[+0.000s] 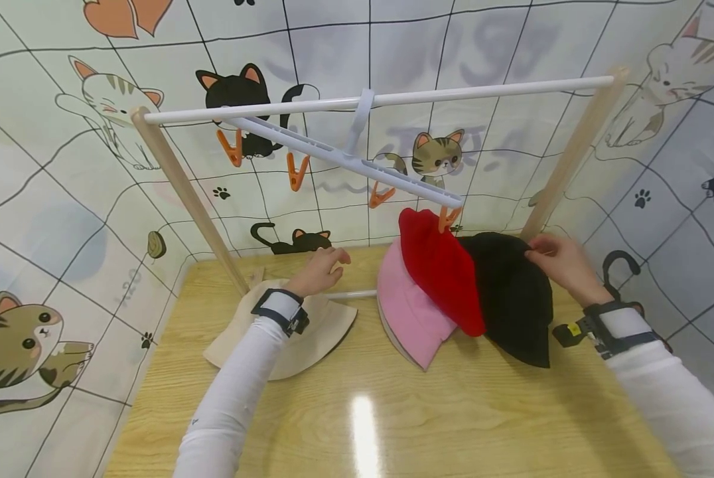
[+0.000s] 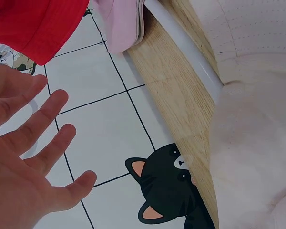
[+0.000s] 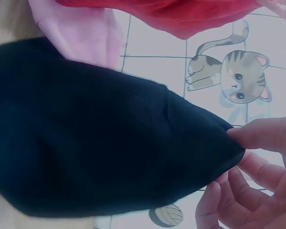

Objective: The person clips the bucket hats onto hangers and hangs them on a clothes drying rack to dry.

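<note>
A black bucket hat (image 1: pixel 509 295) is pinched at its upper edge between the thumb and fingers of my right hand (image 1: pixel 563 265); the right wrist view shows the pinched edge (image 3: pixel 233 143) closely. My left hand (image 1: pixel 320 271) holds nothing, fingers spread apart in the left wrist view, above a cream bucket hat (image 1: pixel 300 338) lying on the table. From an orange clip (image 1: pixel 448 218) at the right end of a pale blue hanger (image 1: pixel 345 158) hangs a red bucket hat (image 1: pixel 443 272). It overlaps a pink bucket hat (image 1: pixel 413 305) on the table and meets the black hat's left side.
The hanger hooks over a white rail (image 1: pixel 488 93) on wooden posts (image 1: pixel 184 192). Several more orange clips (image 1: pixel 297 172) dangle from it. A lower white bar (image 1: pixel 354 294) runs behind the hats. Cat-patterned walls enclose the wooden table (image 1: pixel 440 425).
</note>
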`<state>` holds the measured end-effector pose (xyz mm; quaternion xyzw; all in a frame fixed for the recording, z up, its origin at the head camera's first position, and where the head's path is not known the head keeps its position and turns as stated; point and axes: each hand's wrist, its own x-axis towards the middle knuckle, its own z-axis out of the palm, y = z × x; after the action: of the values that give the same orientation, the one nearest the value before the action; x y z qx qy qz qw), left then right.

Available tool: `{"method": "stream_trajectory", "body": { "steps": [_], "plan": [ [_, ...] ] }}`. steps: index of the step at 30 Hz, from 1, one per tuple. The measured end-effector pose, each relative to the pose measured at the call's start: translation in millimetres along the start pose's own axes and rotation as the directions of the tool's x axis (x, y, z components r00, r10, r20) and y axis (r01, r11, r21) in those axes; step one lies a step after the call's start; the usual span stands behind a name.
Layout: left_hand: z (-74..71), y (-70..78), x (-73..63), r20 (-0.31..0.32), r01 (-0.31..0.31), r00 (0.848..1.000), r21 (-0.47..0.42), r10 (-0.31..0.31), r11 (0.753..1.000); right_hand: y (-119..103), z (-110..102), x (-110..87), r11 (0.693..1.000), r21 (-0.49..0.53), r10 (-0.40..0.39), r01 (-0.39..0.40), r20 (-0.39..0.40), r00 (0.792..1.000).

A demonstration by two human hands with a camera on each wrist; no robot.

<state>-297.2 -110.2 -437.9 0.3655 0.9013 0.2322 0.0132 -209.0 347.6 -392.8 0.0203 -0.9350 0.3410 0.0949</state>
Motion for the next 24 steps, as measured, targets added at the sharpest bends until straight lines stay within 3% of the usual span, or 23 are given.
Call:
{"method": "stream_trajectory", "body": {
  "steps": [5, 12, 24],
  "plan": [
    [3.0, 0.6, 1.1, -0.012, -0.033, 0.999, -0.004, 0.033, 0.999, -7.9, -12.6, -6.1, 0.998, -0.052, 0.029, -0.029, -0.012, 1.000],
    [5.3, 3.0, 1.2, -0.018, -0.057, 0.998, -0.020, 0.056, 0.998, -11.3, -30.6, -14.6, 0.990, -0.134, -0.059, 0.045, -0.105, 0.993],
    [9.1, 0.3, -0.4, -0.027, -0.077, 0.997, -0.023, 0.077, 0.997, -9.3, -63.3, -41.2, 0.994, -0.105, -0.040, 0.033, -0.067, 0.997]
  ]
}}
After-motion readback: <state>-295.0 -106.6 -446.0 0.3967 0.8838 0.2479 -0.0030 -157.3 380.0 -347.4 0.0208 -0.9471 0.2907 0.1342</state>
